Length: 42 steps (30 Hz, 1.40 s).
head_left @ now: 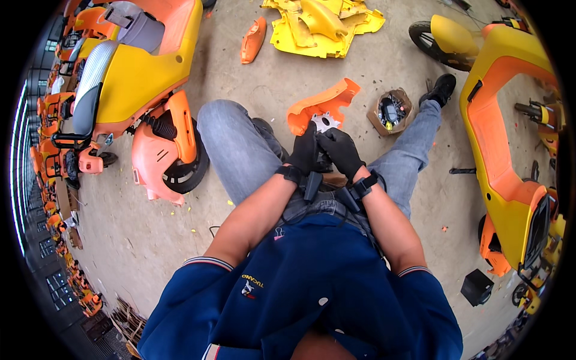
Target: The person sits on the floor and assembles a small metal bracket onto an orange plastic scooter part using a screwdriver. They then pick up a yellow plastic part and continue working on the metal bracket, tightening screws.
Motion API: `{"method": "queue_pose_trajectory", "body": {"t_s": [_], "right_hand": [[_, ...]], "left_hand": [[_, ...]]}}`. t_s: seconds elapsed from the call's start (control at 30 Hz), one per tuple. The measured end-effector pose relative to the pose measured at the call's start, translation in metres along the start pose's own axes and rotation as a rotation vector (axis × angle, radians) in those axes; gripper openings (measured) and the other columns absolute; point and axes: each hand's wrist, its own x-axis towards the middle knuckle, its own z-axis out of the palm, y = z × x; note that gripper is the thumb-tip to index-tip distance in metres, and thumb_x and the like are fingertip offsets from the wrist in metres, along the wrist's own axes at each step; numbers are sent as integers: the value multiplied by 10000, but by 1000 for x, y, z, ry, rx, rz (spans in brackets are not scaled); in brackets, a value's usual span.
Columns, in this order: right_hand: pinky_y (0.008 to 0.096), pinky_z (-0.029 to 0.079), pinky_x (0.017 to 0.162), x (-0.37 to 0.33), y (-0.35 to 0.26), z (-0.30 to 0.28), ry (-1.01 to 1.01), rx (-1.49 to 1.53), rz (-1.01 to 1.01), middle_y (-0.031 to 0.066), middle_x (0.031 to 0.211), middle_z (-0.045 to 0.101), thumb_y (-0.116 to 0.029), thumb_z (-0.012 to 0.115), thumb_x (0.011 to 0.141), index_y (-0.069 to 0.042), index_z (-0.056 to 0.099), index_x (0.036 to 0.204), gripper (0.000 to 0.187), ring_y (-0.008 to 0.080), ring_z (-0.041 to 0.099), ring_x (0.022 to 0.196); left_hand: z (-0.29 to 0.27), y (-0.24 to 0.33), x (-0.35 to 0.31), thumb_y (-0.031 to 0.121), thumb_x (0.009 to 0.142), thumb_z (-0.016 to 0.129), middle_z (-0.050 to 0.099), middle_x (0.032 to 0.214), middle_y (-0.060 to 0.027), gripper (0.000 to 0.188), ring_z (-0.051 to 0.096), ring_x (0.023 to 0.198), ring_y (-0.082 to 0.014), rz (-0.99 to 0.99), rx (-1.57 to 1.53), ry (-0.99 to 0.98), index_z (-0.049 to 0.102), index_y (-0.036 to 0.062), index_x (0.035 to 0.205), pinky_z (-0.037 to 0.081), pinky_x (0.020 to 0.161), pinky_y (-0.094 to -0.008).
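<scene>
In black gloves, my left hand [305, 150] and my right hand [340, 152] meet between my legs. A silver metal part with a round dark hole [326, 123] sits at their fingertips. My left hand is closed at the left edge of this part. Fingers curled, my right hand presses close against its lower right side; what it grips is hidden. Just beyond, a curved orange plastic cover [333, 98] lies on the floor behind the metal part. Something dark below the hands is mostly covered by them.
An open cardboard box of small parts [379, 114] stands by my right leg. Yellow panels [309, 27] and an orange piece [254, 40] lie ahead. Yellow-orange scooters stand left [141, 78] and right [489, 150]. A black box [477, 287] sits at lower right.
</scene>
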Motion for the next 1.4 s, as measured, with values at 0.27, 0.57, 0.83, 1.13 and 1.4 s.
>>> {"method": "queue_pose_trajectory", "body": {"t_s": [0.27, 0.57, 0.83, 1.13, 1.4], "right_hand": [[247, 451, 509, 16, 11, -65, 170, 799, 407, -7, 691, 553, -290, 623, 921, -105, 599, 898, 187, 105, 528, 550], [243, 449, 477, 44, 67, -122, 429, 1044, 395, -27, 669, 507, -299, 563, 965, -138, 580, 895, 176, 112, 507, 546], [271, 487, 534, 25, 84, -66, 154, 1030, 504, 47, 724, 550, -156, 554, 927, -95, 558, 897, 68, 143, 535, 577], [275, 549, 686, 8, 14, -66, -66, 788, 384, 68, 900, 578, -92, 589, 916, -4, 511, 1226, 332, 131, 602, 765], [228, 539, 709, 4, -6, -45, -98, 748, 295, 65, 955, 606, -87, 609, 919, 39, 535, 1196, 313, 110, 616, 803]], "left_hand": [[9, 3, -4, 329, 1042, 390, 535, 1331, -104, 425, 561, 1202, -233, 3, -57, 99, 426, 47, 1357, 493, 1007, -391], [8, 2, -2, 332, 1041, 398, 527, 1338, -127, 440, 569, 1193, -249, -1, -63, 72, 404, 36, 1367, 513, 991, -399], [2, -1, 1, 339, 1027, 423, 549, 1325, -75, 416, 580, 1167, -218, -21, -78, 41, 453, 90, 1358, 517, 950, -406], [2, -1, 1, 314, 1035, 414, 526, 1338, -135, 441, 559, 1201, -274, -74, -188, -18, 419, 15, 1359, 480, 1022, -404], [-6, -4, 6, 298, 1047, 379, 489, 1367, -173, 471, 537, 1233, -290, -95, -278, -144, 362, -15, 1398, 448, 1066, -406]]}}
